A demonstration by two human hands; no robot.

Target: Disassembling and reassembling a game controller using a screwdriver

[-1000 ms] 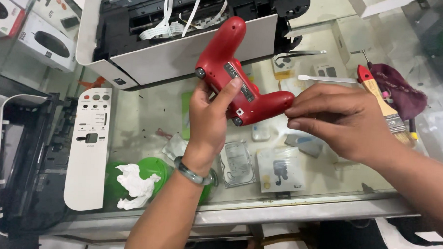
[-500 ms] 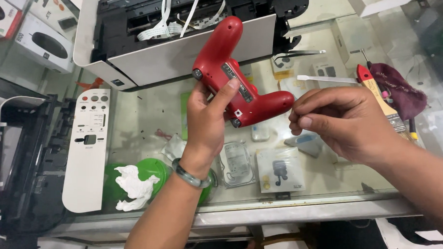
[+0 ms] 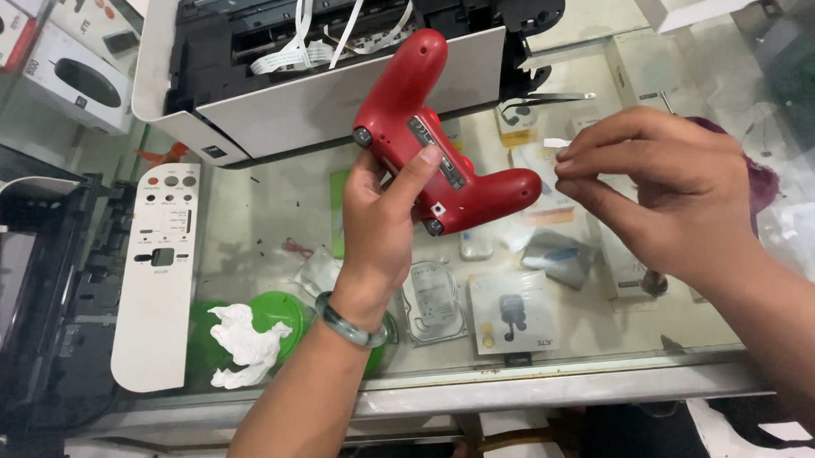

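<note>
My left hand [image 3: 385,228] grips a red game controller [image 3: 433,140], held back side up above the glass counter, thumb resting across its middle. A green bangle [image 3: 350,322] circles that wrist. My right hand [image 3: 662,188] hovers just right of the controller's lower grip, fingers curled and fingertips pinched together; a tiny part may be between them, too small to tell.
An opened white printer [image 3: 332,73] with loose ribbon cables lies at the back. A white control panel [image 3: 157,274] and another dismantled printer [image 3: 26,297] sit at the left. A green tub with white tissue [image 3: 246,336] is near the front edge. Small packaged items [image 3: 508,309] show under the glass.
My right hand has lifted slightly away from the controller's grip and pinched its fingertips. The left hand keeps the controller almost still.
</note>
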